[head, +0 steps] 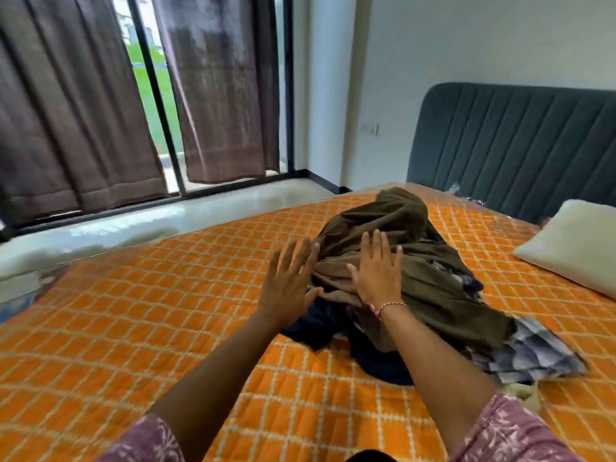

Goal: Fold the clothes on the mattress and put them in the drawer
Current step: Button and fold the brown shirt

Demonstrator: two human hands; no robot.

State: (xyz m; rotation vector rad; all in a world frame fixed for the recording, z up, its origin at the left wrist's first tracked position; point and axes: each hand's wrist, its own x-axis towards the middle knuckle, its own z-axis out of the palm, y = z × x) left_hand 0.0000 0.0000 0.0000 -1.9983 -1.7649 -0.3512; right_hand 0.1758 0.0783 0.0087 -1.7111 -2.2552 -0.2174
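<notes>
A heap of unfolded clothes lies on the mattress with its orange quilted cover [166,328]. On top is an olive-brown garment [430,288]; a dark navy one [320,325] and a grey-white checked one [540,355] stick out from under it. My right hand [376,268] lies flat with straight fingers on the olive garment. My left hand [286,285] is spread open just left of the heap, its fingertips at the edge of the olive cloth. No drawer is in view.
A white pillow [573,245] lies at the right edge before the grey padded headboard [520,145]. Brown curtains [73,128] hang over a glass door at the left. Pale floor [133,225] runs between the door and the bed.
</notes>
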